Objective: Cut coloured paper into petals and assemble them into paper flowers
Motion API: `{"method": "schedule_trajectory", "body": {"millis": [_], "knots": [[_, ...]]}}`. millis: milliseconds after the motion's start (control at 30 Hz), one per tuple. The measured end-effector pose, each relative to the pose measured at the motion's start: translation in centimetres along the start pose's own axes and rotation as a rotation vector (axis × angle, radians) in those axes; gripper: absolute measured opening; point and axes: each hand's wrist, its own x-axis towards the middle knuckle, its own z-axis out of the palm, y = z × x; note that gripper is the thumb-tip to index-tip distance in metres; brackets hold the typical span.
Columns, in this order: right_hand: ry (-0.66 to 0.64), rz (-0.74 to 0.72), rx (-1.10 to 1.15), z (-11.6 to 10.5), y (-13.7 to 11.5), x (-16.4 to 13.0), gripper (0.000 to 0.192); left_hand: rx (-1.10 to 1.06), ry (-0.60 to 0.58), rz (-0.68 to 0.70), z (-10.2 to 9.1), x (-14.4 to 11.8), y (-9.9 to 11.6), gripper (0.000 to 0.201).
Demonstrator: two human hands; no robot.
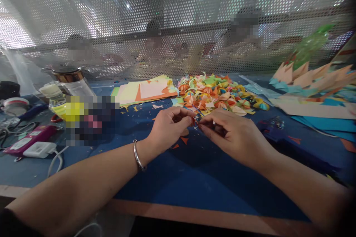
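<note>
A dark blue mat (194,177) covers the worktop and fills most of the lower frame, with a bare wooden table edge (178,213) running along the bottom. Small orange paper scraps (184,140) lie scattered on the mat near the centre.

At the centre of the frame the left hand (169,127), with a silver bangle (138,156) on its wrist, and the right hand (232,135) meet fingertip to fingertip. Both pinch narrowly on one small red-orange folded paper piece (194,121), held just above the mat between thumbs and forefingers; most of it is hidden by the fingers.

Just behind the hands, centre of the frame, sits a heap of small folded paper pieces in orange, yellow and green (219,94). To its left lies a flat stack of pastel and orange paper sheets (144,92). At the right edge lie large blue and peach cut paper shapes (314,89).

At the left of the frame stand a clear jar with a dark lid (68,77), a pink flat device (29,139) and a white charger with cable (40,149).

Across the upper frame a perforated metal screen (178,18) closes off the bench; blurred figures of other people sit behind it, and ceiling lights show through the holes.
</note>
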Motion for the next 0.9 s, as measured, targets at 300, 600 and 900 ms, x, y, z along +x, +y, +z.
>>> {"method": "schedule_trajectory", "body": {"millis": [300, 600, 900], "knots": [[-0.021, 0.014, 0.021, -0.02, 0.14, -0.04, 0.015, 0.231, -0.017, 0.137, -0.34, 0.13, -0.04, 0.018], [0.0, 0.002, 0.017, -0.09, -0.09, -0.07, 0.018, 0.339, -0.066, 0.25, -0.76, -0.2, 0.51, 0.033], [0.002, 0.008, 0.037, -0.24, -0.27, -0.04, 0.02, 0.345, -0.079, 0.21, -0.88, 0.18, 0.19, 0.025]]}}
